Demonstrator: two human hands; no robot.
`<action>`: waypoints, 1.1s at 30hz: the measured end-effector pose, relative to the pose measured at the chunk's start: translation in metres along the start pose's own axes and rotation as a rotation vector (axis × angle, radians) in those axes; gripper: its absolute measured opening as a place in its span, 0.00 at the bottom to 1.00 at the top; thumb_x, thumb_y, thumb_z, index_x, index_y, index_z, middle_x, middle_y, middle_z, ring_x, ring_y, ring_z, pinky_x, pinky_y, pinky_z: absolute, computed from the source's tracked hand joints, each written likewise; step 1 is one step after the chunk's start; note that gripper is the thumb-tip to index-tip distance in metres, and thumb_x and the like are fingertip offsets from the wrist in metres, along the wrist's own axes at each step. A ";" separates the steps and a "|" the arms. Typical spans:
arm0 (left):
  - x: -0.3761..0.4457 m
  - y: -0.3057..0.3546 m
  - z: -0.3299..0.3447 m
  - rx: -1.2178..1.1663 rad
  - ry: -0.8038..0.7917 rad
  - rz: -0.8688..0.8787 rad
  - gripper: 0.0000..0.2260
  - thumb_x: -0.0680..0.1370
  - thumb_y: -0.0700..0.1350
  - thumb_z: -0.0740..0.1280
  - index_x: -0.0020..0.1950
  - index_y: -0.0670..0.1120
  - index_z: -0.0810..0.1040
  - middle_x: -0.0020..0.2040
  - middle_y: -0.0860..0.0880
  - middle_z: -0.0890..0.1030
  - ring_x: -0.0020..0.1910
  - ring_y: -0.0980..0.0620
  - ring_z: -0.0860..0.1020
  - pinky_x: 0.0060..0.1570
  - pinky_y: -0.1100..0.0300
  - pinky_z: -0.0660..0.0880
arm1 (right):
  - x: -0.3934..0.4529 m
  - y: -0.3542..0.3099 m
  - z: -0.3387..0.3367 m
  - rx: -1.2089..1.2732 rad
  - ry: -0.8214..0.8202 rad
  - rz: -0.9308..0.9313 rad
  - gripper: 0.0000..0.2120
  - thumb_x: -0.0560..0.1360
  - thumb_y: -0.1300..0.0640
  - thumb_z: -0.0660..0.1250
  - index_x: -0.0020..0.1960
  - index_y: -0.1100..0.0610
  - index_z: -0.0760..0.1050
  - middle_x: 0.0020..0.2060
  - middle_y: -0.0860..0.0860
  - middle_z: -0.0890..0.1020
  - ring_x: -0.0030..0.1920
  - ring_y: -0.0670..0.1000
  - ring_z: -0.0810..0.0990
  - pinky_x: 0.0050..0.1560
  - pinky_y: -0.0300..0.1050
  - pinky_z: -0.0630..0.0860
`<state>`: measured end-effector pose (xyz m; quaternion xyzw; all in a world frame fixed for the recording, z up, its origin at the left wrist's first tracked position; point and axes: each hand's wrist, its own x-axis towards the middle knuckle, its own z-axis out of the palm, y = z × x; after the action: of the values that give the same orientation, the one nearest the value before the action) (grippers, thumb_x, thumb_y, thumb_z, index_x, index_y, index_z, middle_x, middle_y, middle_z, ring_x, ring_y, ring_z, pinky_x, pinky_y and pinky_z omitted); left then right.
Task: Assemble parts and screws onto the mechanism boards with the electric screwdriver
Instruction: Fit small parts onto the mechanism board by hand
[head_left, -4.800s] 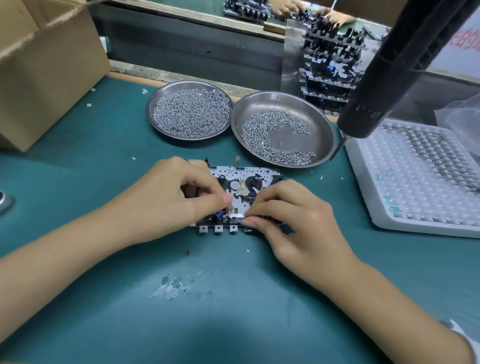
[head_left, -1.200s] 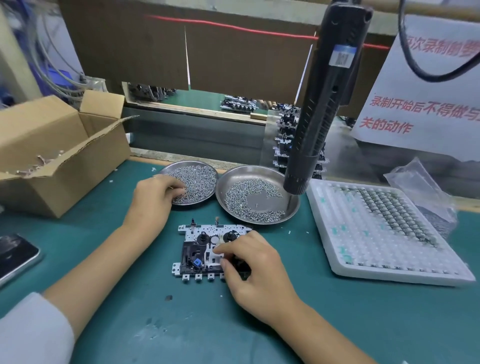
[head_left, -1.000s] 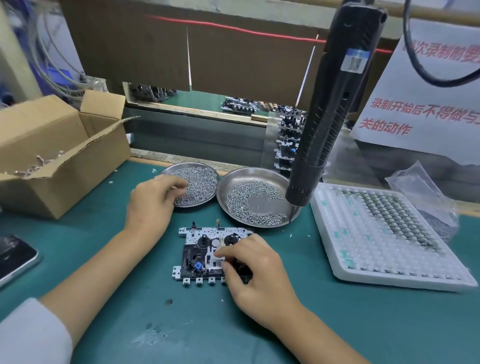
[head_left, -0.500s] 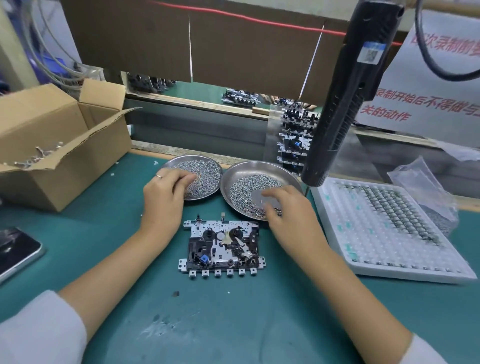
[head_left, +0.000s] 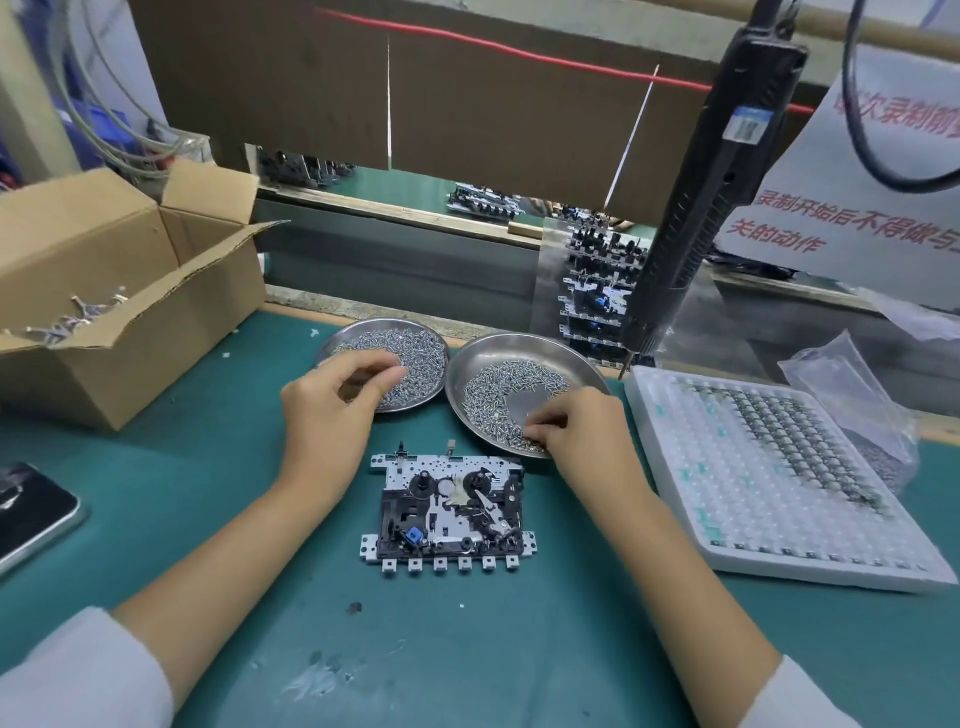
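A green tabletop (head_left: 467, 649) runs under me, with a brown partition behind it and a conveyor of finished units beyond. My right hand (head_left: 584, 434) has left the board, where it was pressing a part half a second or so back, and now sits in the right dish (head_left: 566, 358), fingertips curled and pinching among the screws (head_left: 493, 395); whether one is actually caught between them I cannot tell. My left hand (head_left: 332, 415) stays over the left dish (head_left: 436, 343), fingers curled in a pinch above its heap, and again a held screw is too small to see. The board (head_left: 447, 506) lies flat and untouched just near of the two dishes, between my forearms. I judge that the part is seated and I am now fetching fasteners, so driving comes next. The screwdriver (head_left: 711, 176) hangs from above at the right, its tip just past the right dish's rim, in nobody's grip. Counting: two hands, two steel dishes, one board on the mat, one screwdriver. Further out, one white tray (head_left: 691, 530) of small parts lies to the right with one clear bag (head_left: 852, 395) behind it, one open carton (head_left: 130, 332) stands at the left, and one phone (head_left: 31, 512) rests at the left edge.
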<state>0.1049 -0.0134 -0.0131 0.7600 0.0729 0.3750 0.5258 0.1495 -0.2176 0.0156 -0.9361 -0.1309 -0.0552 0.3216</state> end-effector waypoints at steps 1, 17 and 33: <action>-0.002 0.003 0.001 -0.015 -0.018 0.012 0.06 0.72 0.38 0.73 0.44 0.48 0.83 0.40 0.59 0.83 0.39 0.64 0.79 0.45 0.71 0.74 | -0.002 0.000 0.000 0.025 0.029 -0.018 0.03 0.72 0.63 0.72 0.45 0.60 0.85 0.37 0.50 0.83 0.34 0.41 0.75 0.41 0.34 0.71; -0.038 0.047 0.016 -0.325 -0.232 0.198 0.05 0.67 0.42 0.75 0.41 0.50 0.83 0.40 0.52 0.84 0.41 0.55 0.82 0.46 0.65 0.76 | -0.042 -0.029 -0.008 1.449 -0.341 0.301 0.04 0.62 0.61 0.71 0.35 0.58 0.84 0.31 0.51 0.82 0.33 0.44 0.81 0.37 0.34 0.78; -0.040 0.055 0.018 -0.486 -0.289 0.072 0.06 0.65 0.39 0.74 0.39 0.46 0.82 0.37 0.54 0.84 0.38 0.57 0.82 0.43 0.66 0.77 | -0.043 -0.030 -0.009 1.563 -0.457 0.374 0.05 0.59 0.62 0.71 0.35 0.61 0.83 0.30 0.53 0.81 0.30 0.45 0.80 0.34 0.34 0.78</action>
<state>0.0725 -0.0705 0.0113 0.6592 -0.1220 0.2876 0.6840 0.1000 -0.2093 0.0321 -0.4377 -0.0360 0.2971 0.8478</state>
